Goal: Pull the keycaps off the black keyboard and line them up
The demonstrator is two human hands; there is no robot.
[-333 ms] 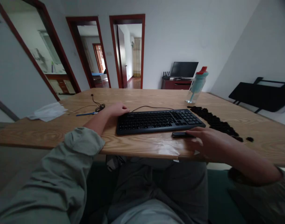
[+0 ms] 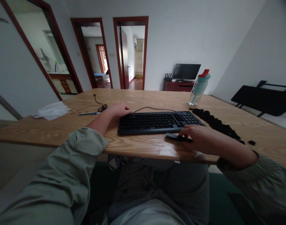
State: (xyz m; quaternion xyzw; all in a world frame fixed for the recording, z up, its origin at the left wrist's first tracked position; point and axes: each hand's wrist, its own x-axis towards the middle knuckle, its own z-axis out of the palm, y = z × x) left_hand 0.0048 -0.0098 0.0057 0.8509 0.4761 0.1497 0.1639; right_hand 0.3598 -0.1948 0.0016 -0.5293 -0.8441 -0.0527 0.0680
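Note:
A black keyboard lies on the wooden table in front of me. At its far left corner is my left hand, fingers curled in against the corner; their tips are partly hidden. Just off the keyboard's near right edge, my right hand pinches a slim black stick-like tool with a greyish left end. The tool lies nearly level, low over the table; its exact kind is too small to make out. Right of the keyboard stretches a long band of small black pieces, with one loose piece beside it.
A clear bottle with a red and teal top stands behind the keyboard's right end. On the left are white tissue, a blue stick and a coiled black cable. Clear tape sticks near the table's front edge.
My right hand has moved left along the keyboard's near edge with the black tool, whose left end now lies further left. My left hand keeps its place at the corner.

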